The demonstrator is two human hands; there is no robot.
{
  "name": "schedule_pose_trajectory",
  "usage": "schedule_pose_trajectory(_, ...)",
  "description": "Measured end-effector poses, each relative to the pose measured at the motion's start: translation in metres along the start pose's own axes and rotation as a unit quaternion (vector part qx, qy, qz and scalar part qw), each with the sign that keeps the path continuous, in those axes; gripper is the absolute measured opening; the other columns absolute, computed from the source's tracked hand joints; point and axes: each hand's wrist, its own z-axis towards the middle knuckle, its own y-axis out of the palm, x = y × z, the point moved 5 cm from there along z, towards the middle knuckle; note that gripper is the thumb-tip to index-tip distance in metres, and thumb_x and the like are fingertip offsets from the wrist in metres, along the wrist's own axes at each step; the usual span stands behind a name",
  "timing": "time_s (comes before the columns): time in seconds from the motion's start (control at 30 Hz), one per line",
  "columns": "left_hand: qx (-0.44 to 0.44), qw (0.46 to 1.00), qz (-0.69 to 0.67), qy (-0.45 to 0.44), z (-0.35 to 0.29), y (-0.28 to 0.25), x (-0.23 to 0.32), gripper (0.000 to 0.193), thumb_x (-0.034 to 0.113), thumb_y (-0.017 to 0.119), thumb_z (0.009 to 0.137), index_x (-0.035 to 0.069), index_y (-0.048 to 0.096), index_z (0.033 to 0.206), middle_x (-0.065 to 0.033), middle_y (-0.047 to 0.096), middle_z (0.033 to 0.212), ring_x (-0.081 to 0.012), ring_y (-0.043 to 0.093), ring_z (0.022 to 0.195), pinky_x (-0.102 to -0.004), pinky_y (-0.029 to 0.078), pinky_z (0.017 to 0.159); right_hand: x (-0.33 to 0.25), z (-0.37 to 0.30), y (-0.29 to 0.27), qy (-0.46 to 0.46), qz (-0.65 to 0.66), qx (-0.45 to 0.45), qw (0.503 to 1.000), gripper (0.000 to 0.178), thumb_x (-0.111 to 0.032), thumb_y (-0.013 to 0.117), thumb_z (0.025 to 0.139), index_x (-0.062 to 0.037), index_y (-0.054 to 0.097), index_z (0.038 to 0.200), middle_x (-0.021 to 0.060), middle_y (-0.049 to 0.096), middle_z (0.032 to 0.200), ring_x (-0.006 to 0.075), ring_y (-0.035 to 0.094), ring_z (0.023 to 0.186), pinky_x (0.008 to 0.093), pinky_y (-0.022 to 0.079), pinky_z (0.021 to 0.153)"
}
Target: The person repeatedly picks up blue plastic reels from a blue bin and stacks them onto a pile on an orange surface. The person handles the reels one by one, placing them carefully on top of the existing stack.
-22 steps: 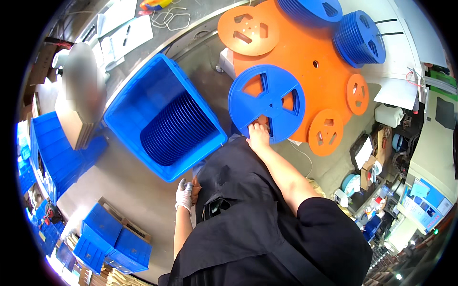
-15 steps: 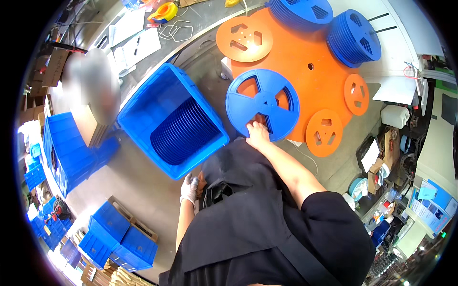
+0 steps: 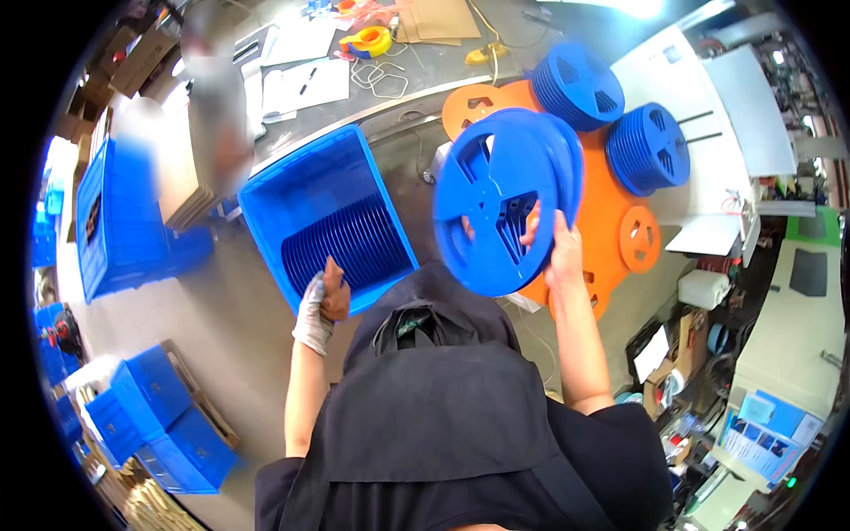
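My right hand point(image 3: 561, 251) is closed on the edge and spokes of a blue plastic reel point(image 3: 474, 190), its fingers reaching through a window. The reel is tilted up above an orange table, with more blue reels right behind it; whether they are lifted with it I cannot tell. My left hand point(image 3: 320, 310), in a whitish glove, is at the near rim of a blue crate point(image 3: 305, 159). Something brown shows at its fingers, part of the glove or a held thing. Inside the crate, a row of dark blue reels point(image 3: 345, 243) stands on edge.
Two stacks of blue reels, one point(image 3: 580, 88) farther back and one point(image 3: 651, 150) to the right, sit on the orange round table point(image 3: 611, 212) with smaller orange discs point(image 3: 639, 239). Behind runs a grey workbench point(image 3: 425, 66) with papers and tape. Blue crates point(image 3: 168, 416) stand lower left.
My right hand has raised the blue reel from lying flat to tilted, moving rightward. My left hand has moved left and forward to the crate rim. The whole view has shifted.
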Motion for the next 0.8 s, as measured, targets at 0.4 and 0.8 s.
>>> schedule_pose_trajectory(0.4,0.091,0.9,0.127,0.408,-0.057,0.107,0.175,0.042,0.013,0.063,0.09,0.003,0.053,0.131,-0.0086,0.058,0.122,-0.0176,0.055,0.112,-0.0302,0.044,0.097,0.009,-0.062,0.079,0.029,0.422,-0.157,0.892,0.044,-0.039,0.041,0.1,0.0008,0.052,0.114,0.0017,0.047,0.073,0.0098,0.043,0.054,0.0274,0.04,0.057)
schedule_pose_trajectory(0.8,-0.061,0.528,0.68,0.505,-0.102,0.185,0.181,0.042,-0.001,0.066,0.066,0.009,0.067,0.106,-0.0092,0.065,0.112,-0.0282,0.062,0.088,-0.0358,0.052,0.078,-0.007,-0.075,0.129,0.01,0.338,-0.153,0.929,0.051,-0.046,0.043,0.099,0.0015,0.052,0.115,0.0056,0.054,0.079,0.0134,0.052,0.062,0.0306,0.046,0.061)
